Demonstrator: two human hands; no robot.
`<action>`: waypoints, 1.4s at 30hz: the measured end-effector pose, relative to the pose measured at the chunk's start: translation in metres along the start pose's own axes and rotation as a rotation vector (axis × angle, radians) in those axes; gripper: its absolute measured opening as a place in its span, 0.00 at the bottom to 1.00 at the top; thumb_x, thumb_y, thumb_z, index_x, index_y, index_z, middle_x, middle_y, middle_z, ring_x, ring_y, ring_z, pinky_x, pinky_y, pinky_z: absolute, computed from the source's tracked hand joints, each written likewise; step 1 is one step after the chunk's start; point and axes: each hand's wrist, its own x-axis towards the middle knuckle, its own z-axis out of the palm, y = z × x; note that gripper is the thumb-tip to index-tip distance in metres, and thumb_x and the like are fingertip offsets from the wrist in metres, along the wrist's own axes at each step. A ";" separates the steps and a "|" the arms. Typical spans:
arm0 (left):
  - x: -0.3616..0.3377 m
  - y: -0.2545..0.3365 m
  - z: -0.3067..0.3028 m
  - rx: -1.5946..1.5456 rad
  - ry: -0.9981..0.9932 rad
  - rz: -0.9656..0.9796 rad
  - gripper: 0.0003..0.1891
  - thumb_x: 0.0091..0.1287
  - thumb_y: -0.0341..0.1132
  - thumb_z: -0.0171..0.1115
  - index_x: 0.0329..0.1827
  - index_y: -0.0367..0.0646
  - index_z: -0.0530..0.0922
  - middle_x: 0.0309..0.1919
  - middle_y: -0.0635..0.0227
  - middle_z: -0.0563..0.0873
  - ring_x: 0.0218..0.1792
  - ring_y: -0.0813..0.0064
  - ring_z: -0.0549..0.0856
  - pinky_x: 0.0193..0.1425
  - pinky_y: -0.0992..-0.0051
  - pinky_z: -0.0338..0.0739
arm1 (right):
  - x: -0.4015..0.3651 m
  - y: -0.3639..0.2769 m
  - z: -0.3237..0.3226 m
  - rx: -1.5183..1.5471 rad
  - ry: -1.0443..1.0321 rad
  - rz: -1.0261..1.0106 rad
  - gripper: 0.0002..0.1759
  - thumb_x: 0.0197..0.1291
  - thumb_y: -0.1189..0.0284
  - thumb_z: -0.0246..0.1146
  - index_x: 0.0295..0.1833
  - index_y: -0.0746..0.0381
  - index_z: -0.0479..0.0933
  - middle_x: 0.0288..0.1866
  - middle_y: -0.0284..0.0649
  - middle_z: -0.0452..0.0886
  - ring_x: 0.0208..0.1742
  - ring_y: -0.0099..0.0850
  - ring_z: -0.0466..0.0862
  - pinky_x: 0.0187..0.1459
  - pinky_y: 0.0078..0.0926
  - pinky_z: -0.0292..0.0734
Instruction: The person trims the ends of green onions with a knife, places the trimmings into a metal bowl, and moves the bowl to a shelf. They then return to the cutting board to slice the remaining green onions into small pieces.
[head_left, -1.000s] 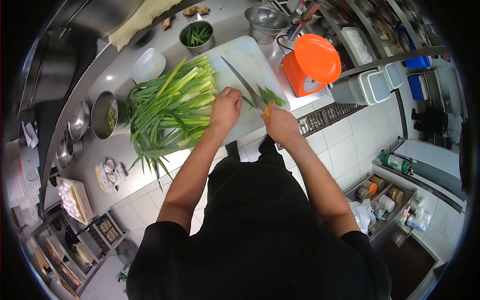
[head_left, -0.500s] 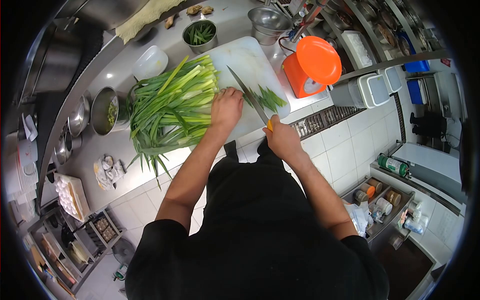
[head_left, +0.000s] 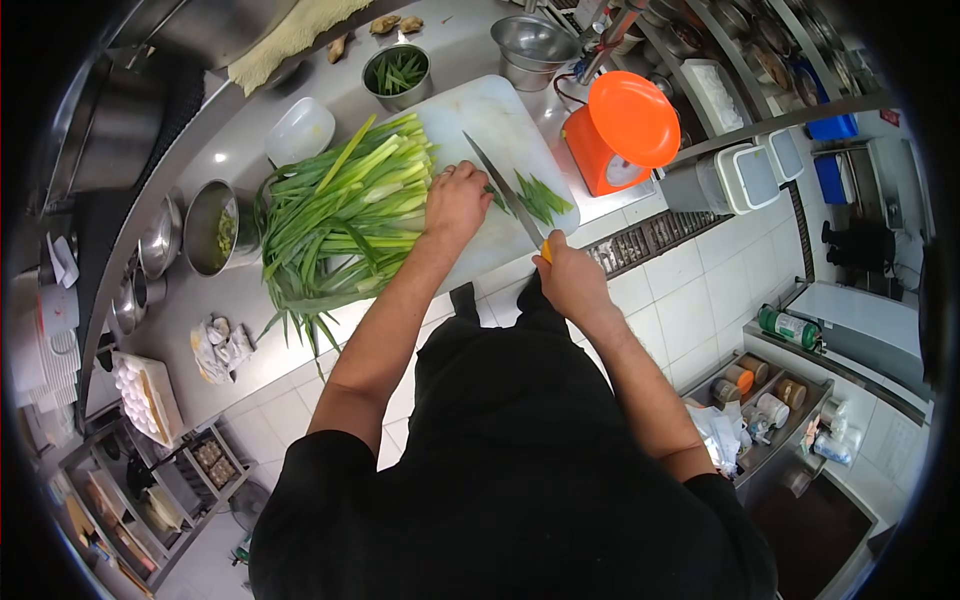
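Observation:
A big pile of long green leaves (head_left: 340, 215) lies across the left part of a white cutting board (head_left: 500, 115). My left hand (head_left: 455, 205) rests curled on the pile's right end, beside the blade. My right hand (head_left: 570, 275) grips the orange handle of a long knife (head_left: 505, 190), whose blade slants up and left over the board. A small heap of cut green pieces (head_left: 540, 195) lies just right of the blade.
An orange kitchen scale (head_left: 620, 125) stands right of the board. Behind it are a steel bowl of cut greens (head_left: 395, 72) and an empty steel bowl (head_left: 530, 45). A white lidded tub (head_left: 298, 130) and steel pots (head_left: 205, 230) sit left. A tray of eggs (head_left: 140, 395) is lower left.
The knife has pulled back from the cut pieces and now lies between them and my left hand. My left hand stays at the pile's end.

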 end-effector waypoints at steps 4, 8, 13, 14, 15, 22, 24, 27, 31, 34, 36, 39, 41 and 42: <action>0.003 0.000 -0.004 -0.029 0.014 -0.014 0.14 0.61 0.34 0.80 0.48 0.42 0.89 0.49 0.61 0.88 0.56 0.53 0.86 0.62 0.55 0.82 | 0.002 -0.003 -0.001 -0.006 -0.036 -0.012 0.24 0.78 0.62 0.63 0.64 0.72 0.70 0.37 0.57 0.90 0.42 0.56 0.92 0.44 0.54 0.87; 0.007 -0.002 -0.013 -0.014 -0.084 -0.017 0.14 0.63 0.35 0.79 0.49 0.42 0.89 0.49 0.59 0.88 0.53 0.52 0.88 0.59 0.54 0.84 | 0.001 -0.007 -0.003 -0.005 -0.061 -0.016 0.24 0.78 0.62 0.63 0.64 0.71 0.70 0.38 0.57 0.90 0.42 0.56 0.92 0.45 0.53 0.87; 0.022 -0.011 -0.019 0.013 -0.239 -0.018 0.11 0.66 0.37 0.76 0.48 0.44 0.91 0.49 0.58 0.89 0.50 0.50 0.90 0.56 0.53 0.85 | -0.001 -0.012 -0.004 -0.001 -0.068 -0.006 0.23 0.78 0.62 0.62 0.63 0.72 0.70 0.38 0.57 0.91 0.42 0.56 0.93 0.45 0.53 0.88; 0.023 -0.012 -0.017 0.014 -0.240 -0.018 0.10 0.66 0.36 0.76 0.47 0.44 0.91 0.48 0.59 0.89 0.50 0.51 0.90 0.56 0.53 0.85 | -0.002 -0.014 -0.005 0.003 -0.073 -0.003 0.23 0.78 0.62 0.62 0.62 0.72 0.70 0.38 0.56 0.91 0.42 0.56 0.93 0.45 0.53 0.88; 0.025 -0.013 -0.016 0.017 -0.241 -0.019 0.10 0.66 0.36 0.76 0.47 0.44 0.91 0.48 0.59 0.89 0.50 0.51 0.90 0.56 0.53 0.85 | -0.002 -0.013 -0.005 0.000 -0.066 -0.006 0.23 0.78 0.62 0.62 0.62 0.72 0.70 0.38 0.56 0.91 0.42 0.56 0.93 0.44 0.53 0.88; 0.020 -0.005 -0.011 0.010 -0.162 -0.079 0.09 0.66 0.37 0.76 0.45 0.43 0.90 0.47 0.59 0.89 0.48 0.51 0.90 0.55 0.53 0.86 | -0.008 -0.018 -0.016 -0.045 -0.045 -0.001 0.22 0.79 0.63 0.62 0.61 0.71 0.70 0.36 0.54 0.91 0.41 0.54 0.93 0.42 0.51 0.89; 0.018 -0.004 -0.010 0.019 -0.156 -0.104 0.09 0.65 0.37 0.76 0.44 0.43 0.90 0.46 0.59 0.89 0.48 0.50 0.90 0.54 0.53 0.86 | -0.009 -0.019 -0.016 -0.056 -0.037 -0.010 0.21 0.78 0.63 0.62 0.60 0.71 0.71 0.36 0.54 0.91 0.40 0.54 0.93 0.42 0.50 0.89; 0.018 -0.002 -0.010 0.019 -0.151 -0.113 0.09 0.65 0.37 0.76 0.43 0.43 0.90 0.46 0.58 0.89 0.48 0.50 0.91 0.54 0.52 0.86 | -0.009 -0.019 -0.014 -0.090 -0.032 -0.022 0.21 0.78 0.63 0.63 0.60 0.70 0.71 0.35 0.53 0.91 0.39 0.53 0.93 0.41 0.50 0.89; 0.019 -0.005 -0.008 0.004 -0.141 -0.108 0.08 0.66 0.37 0.75 0.43 0.43 0.90 0.46 0.58 0.89 0.47 0.50 0.91 0.54 0.52 0.86 | -0.007 -0.015 -0.005 -0.104 -0.049 -0.014 0.21 0.78 0.62 0.63 0.60 0.69 0.70 0.35 0.52 0.91 0.39 0.53 0.93 0.41 0.51 0.89; 0.019 -0.006 -0.008 -0.013 -0.136 -0.106 0.09 0.65 0.37 0.76 0.43 0.43 0.90 0.46 0.58 0.89 0.47 0.50 0.90 0.54 0.52 0.86 | -0.004 -0.005 0.011 -0.076 -0.046 -0.017 0.20 0.78 0.62 0.62 0.60 0.68 0.70 0.35 0.53 0.91 0.39 0.54 0.93 0.41 0.52 0.88; 0.017 -0.004 -0.010 -0.034 -0.120 -0.090 0.08 0.65 0.36 0.76 0.43 0.43 0.90 0.46 0.58 0.89 0.47 0.50 0.90 0.54 0.52 0.86 | -0.002 0.001 0.019 -0.052 -0.044 -0.015 0.20 0.79 0.62 0.62 0.60 0.67 0.70 0.36 0.54 0.91 0.40 0.55 0.93 0.42 0.54 0.88; 0.015 -0.008 -0.008 -0.057 -0.094 -0.050 0.08 0.65 0.34 0.76 0.43 0.42 0.90 0.45 0.59 0.89 0.48 0.51 0.90 0.55 0.53 0.86 | 0.001 0.003 0.030 -0.019 -0.059 0.011 0.19 0.79 0.63 0.62 0.60 0.66 0.69 0.37 0.55 0.90 0.41 0.56 0.92 0.43 0.56 0.87; 0.013 -0.009 -0.008 -0.055 -0.093 -0.026 0.08 0.64 0.32 0.76 0.44 0.42 0.90 0.46 0.59 0.89 0.49 0.51 0.90 0.56 0.54 0.86 | 0.008 0.002 0.033 -0.001 -0.069 0.047 0.18 0.79 0.63 0.61 0.60 0.66 0.69 0.38 0.56 0.90 0.43 0.57 0.92 0.45 0.57 0.87; 0.013 -0.008 -0.009 -0.045 -0.100 -0.020 0.08 0.64 0.31 0.76 0.44 0.41 0.90 0.46 0.59 0.89 0.50 0.51 0.90 0.56 0.54 0.86 | 0.014 0.001 0.031 0.016 -0.071 0.037 0.19 0.80 0.63 0.61 0.60 0.66 0.69 0.38 0.56 0.90 0.43 0.58 0.92 0.46 0.57 0.87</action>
